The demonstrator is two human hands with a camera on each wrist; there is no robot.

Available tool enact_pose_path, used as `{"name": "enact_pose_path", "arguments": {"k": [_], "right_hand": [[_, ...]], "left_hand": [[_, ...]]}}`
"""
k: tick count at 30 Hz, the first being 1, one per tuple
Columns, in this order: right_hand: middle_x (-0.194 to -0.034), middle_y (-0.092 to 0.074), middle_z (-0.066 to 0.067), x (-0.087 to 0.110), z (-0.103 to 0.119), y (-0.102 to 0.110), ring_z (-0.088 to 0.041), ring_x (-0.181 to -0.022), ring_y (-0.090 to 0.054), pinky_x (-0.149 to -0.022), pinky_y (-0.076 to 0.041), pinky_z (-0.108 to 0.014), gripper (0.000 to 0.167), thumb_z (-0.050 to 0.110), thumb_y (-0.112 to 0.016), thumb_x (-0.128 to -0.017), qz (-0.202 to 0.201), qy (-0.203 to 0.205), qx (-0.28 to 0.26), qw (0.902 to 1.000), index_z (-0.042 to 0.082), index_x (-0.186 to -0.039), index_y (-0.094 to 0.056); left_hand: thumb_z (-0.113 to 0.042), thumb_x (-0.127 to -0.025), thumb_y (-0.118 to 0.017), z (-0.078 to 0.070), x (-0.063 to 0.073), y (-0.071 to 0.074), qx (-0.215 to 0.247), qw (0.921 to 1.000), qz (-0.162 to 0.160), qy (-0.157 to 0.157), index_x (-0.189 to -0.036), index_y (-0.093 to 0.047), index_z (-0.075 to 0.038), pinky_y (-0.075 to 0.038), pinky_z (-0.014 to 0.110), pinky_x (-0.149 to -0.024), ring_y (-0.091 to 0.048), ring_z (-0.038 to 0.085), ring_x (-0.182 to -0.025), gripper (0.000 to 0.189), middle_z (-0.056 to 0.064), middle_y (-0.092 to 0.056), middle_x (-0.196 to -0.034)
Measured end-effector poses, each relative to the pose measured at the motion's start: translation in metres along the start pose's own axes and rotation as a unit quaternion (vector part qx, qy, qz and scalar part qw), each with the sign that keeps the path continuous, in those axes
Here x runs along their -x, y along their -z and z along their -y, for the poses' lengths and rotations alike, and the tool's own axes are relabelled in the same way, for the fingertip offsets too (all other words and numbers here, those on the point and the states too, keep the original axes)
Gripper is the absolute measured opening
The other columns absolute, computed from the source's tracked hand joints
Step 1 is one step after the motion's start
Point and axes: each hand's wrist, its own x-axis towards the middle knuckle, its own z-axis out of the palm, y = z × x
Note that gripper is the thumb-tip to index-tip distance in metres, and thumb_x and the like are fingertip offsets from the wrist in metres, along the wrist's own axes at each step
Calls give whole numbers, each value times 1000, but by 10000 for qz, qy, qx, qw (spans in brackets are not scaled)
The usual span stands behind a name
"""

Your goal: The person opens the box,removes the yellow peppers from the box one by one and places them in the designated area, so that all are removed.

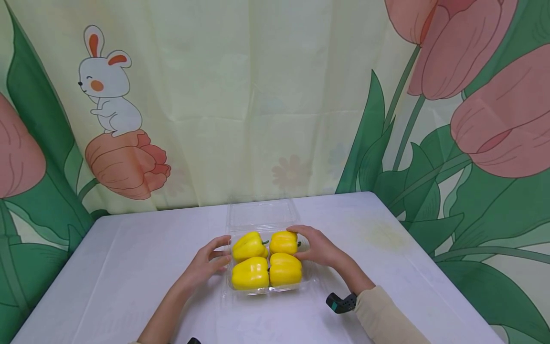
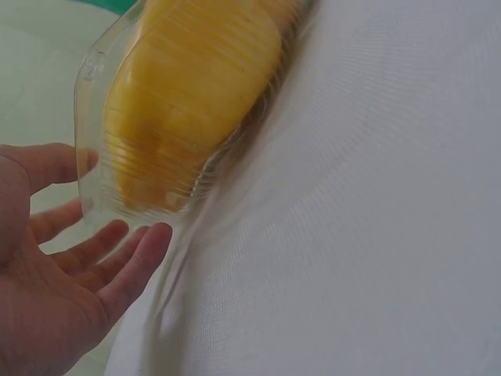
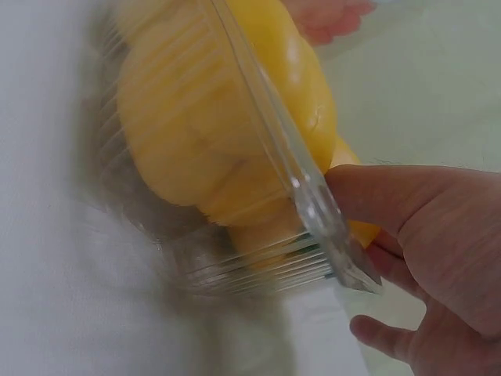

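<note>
Clear ribbed plastic box (image 1: 280, 289) on a white cloth-covered table (image 1: 129, 267), its transparent lid (image 1: 263, 214) lying back on the far side. Four glossy yellow bell peppers sit in it, two rows of two. Main risk, by my reading: the thin box sliding or tipping, should the right hand (image 1: 319, 246) push sideways, since the left hand (image 1: 206, 264) gives little bracing. Fingers could also snag the rim on withdrawing, or the smooth skin could slip if pinched unevenly, nudging the plump yellow far-left pepper (image 1: 248, 246) beside it. Right grip: narrow, thumb and forefinger curved round the stem end of the blocky yellow far-right pepper (image 1: 283, 242); firmness of the pinch cannot be told. That pepper lies between the two digits, within the far right corner of the box, thumb close by the rounded yellow near-right pepper (image 1: 285, 269). Left grip: wide and loose, fingers spread at the box's left wall, holding nothing; contact hard to judge. Glossy yellow near-left pepper (image 1: 250, 274) lies apart from both hands.
</note>
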Motion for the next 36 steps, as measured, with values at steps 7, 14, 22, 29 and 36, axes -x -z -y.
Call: {"name": "enact_pose_path", "arguments": {"k": [7,14,22,29,36], "right_hand": [[-142,-53,-2,1,1,1,-26,-132,-47,-110,-40,-51,66,16,-81,-78,13,45,26,10000,20,-137,-52],[-141,-54,-2,2,0,1,-26,-131,-49,-109,-41,-52,66,16,-81,-77,-16,146,48,9999,18,-137,-52],[-139,-56,-2,4,-2,0,-26,-129,-51,-108,-42,-53,65,17,-82,-76,-187,250,3,9995,20,-135,-55],[-137,-57,0,4,-3,0,-25,-127,-51,-108,-42,-53,64,17,-82,-75,-238,279,-98,9993,21,-133,-56],[-137,-57,0,3,-6,0,-26,-127,-52,-106,-44,-53,64,19,-83,-75,-228,351,-177,9990,22,-133,-56]], "left_hand": [[-23,-90,-67,-2,1,-1,-34,10000,3,-43,-143,-43,-20,-58,36,-87,-53,29,-125,58,6,-44,-148],[-23,-91,-66,-2,2,0,-11,10000,26,-55,-143,-43,-19,-58,36,-87,-53,29,-125,57,7,-44,-148],[-24,-89,-68,0,0,-2,-28,10000,-53,11,-142,-45,-21,-58,36,-88,-54,26,-123,57,3,-46,-146],[-22,-90,-67,0,1,-2,-44,10000,-88,16,-142,-45,-21,-58,37,-88,-54,25,-122,56,2,-46,-146],[-21,-91,-66,0,2,-2,-23,10000,-72,-23,-142,-45,-20,-58,37,-88,-54,25,-123,56,2,-46,-146]]}}
